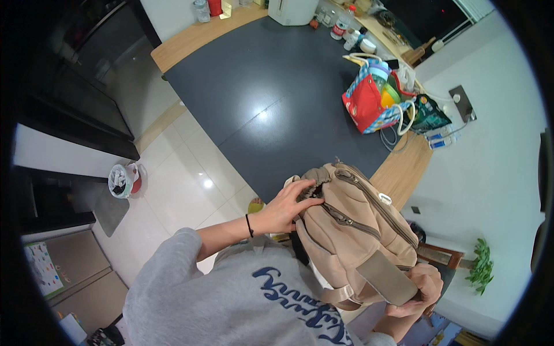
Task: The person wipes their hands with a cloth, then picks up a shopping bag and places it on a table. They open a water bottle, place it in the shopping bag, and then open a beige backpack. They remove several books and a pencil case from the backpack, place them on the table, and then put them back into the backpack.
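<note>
A beige fabric backpack (pixel 350 233) with zippered pockets lies tilted at the near edge of a dark grey table (pixel 259 95), against the person's front. My left hand (pixel 285 207) rests at its gathered side pocket (pixel 318 177), thumb and fingers spread around the pocket's mouth; whether it grips the fabric is unclear. With curled fingers, my right hand (pixel 422 287) holds the end of a grey-brown flap (pixel 387 277) at the lower right of the bag. The bag's zippers look closed, and what the side pocket contains is hidden.
A red and blue-checked tote bag (pixel 368 101) holding bottles stands on the table's right side beside a cable. Plastic bottles (pixel 339 28) and a white appliance (pixel 292 11) line the far edge. A wooden chair (pixel 441 255) is at the right, a lined bin (pixel 123 181) on the floor at left.
</note>
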`<state>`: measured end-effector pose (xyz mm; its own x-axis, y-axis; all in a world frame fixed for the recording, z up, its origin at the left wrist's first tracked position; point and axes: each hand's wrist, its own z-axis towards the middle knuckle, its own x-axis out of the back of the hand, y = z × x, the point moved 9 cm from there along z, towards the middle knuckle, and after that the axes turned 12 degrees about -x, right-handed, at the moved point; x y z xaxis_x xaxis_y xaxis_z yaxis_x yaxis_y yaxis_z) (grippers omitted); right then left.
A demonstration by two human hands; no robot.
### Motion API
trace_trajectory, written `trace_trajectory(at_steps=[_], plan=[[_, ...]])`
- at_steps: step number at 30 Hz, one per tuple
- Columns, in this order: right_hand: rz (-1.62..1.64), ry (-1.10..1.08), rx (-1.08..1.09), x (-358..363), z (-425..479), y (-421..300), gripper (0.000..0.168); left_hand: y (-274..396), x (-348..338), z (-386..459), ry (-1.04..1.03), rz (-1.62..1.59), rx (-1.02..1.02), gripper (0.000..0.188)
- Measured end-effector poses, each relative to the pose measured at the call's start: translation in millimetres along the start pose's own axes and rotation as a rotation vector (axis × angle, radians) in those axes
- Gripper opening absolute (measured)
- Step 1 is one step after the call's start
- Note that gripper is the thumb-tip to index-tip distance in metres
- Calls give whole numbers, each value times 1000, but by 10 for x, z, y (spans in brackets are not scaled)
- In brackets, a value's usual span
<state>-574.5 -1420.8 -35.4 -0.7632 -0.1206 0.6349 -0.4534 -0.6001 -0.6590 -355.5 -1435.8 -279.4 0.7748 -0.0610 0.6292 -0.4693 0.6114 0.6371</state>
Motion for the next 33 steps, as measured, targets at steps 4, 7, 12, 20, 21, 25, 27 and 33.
trace_trajectory(at_steps=[4,7,12,20,21,25,27,33], plan=[[14,-29,-60,-90,2,-172,52,202,-2,94,-201,-394,-98,61],[-27,-31,-167,-98,-141,-115,51,207,37,218,-338,-609,-51,58],[129,-592,-63,-382,-317,-110,40,259,152,333,-301,-1033,437,32],[123,-344,-82,25,13,289,22,889,598,805,-147,-219,150,15],[170,-241,-159,135,86,456,20,977,663,877,-126,-79,86,14],[29,-176,-247,109,263,693,9,1254,876,1077,-183,369,-13,16],[58,-162,-228,17,369,588,11,1298,890,1163,-327,532,-4,16],[171,-409,-148,-446,569,331,23,1759,829,1519,-157,181,-212,12]])
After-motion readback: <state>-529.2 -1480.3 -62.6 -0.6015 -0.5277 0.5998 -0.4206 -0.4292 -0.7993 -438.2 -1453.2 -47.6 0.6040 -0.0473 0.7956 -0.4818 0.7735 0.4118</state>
